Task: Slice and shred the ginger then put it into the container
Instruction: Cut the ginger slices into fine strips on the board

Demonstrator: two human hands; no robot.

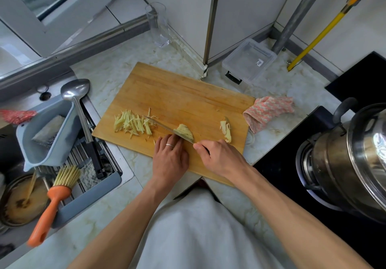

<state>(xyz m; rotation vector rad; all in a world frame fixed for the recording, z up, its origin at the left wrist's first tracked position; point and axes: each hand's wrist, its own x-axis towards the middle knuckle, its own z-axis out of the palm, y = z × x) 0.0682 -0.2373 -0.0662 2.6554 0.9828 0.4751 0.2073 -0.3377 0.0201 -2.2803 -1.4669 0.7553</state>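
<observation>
One rectangular wooden cutting board lies on the pale marbled counter, carrying three lots of ginger: a loose pile of pale yellow ginger shreds at the board's 9 o'clock, a fanned stack of thin ginger slices near the board's 6 o'clock edge, and a small knobbly leftover ginger piece toward 3 o'clock, well apart from the pile. Left hand, one ring on it, has its fingers curled and pressed on the near side of the slice stack. Right hand grips the handle of one steel kitchen knife, fingers wrapped around it; the blade lies across the stack, tip pointing to the shreds. One clear rectangular plastic container with a black latch stands on the counter at 1 o'clock from the board, nothing visible inside; it bears a small white label, print too small to read. One tall clear drinking glass stands at 12 o'clock. One pink-and-white knitted cloth touches the board's 3 o'clock corner. At 9 o'clock, a grey sink rack holds one grey plastic tub, one steel ladle and one orange-handled dish brush. One stainless steel lidded pot sits on the black stove at 4 o'clock.
</observation>
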